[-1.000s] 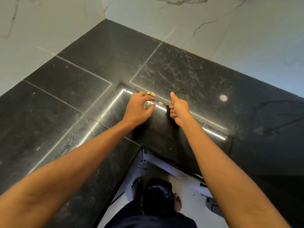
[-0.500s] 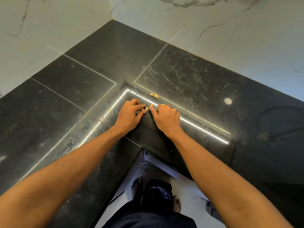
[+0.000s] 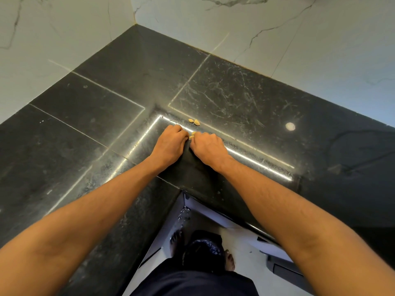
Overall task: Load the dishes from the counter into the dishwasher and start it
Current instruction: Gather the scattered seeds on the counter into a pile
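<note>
Head view: hands (image 3: 171,144) near counter (image 3: 85,129) edge

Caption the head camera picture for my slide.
Left hand and right hand, fingers curled, meet over small tan bits on a black counter.

A single wide-angle view looks out from the person's head, forward and steeply down, onto the inner corner of the L-shaped black polished stone bench (image 3: 85,129), and faces the corner where the two white veined marble walls (image 3: 299,39) meet at the top of the picture. Both bare forearms run up from the bottom corners to the left hand (image 3: 170,144) and the right hand (image 3: 208,147), close together near the frame's middle, at arm's reach from the lens. At the bottom edge the view drops straight down past the bench front to the person's dark garment (image 3: 192,283) and the pale floor (image 3: 241,248)
</note>
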Demonstrator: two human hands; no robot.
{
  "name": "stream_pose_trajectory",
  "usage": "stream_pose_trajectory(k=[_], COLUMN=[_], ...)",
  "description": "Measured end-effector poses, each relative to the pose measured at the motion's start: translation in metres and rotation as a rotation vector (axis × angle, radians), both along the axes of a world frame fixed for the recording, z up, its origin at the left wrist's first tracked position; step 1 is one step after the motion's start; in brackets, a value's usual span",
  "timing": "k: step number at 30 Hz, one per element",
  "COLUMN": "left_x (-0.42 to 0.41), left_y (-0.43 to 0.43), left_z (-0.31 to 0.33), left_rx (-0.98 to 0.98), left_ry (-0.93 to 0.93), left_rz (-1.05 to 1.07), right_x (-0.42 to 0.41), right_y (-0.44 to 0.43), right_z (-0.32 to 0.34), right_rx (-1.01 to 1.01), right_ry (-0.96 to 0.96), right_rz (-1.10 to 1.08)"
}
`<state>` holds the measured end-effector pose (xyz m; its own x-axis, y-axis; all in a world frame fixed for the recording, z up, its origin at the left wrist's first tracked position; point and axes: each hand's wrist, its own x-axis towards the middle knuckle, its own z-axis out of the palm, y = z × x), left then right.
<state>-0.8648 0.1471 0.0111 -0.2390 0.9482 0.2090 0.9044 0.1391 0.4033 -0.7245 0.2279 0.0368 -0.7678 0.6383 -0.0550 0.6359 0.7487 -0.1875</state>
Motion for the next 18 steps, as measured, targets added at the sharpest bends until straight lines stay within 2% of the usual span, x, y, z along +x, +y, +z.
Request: stream_pose_trajectory(k=[7, 18], left_x=[-0.003, -0.018], left_y=[-0.008, -0.014], left_z=[0.006, 0.01], left_rx=[0.003, -0.053], left_ry=[-0.155, 0.029], left_rz=[0.02, -0.034], right_x=[0.008, 0.011], right_y=[0.002, 0.007], right_z=[-0.007, -0.019], right_rx=[-0.021, 0.014], right_ry=[0.082, 0.161], right_rz=[0.039, 0.087])
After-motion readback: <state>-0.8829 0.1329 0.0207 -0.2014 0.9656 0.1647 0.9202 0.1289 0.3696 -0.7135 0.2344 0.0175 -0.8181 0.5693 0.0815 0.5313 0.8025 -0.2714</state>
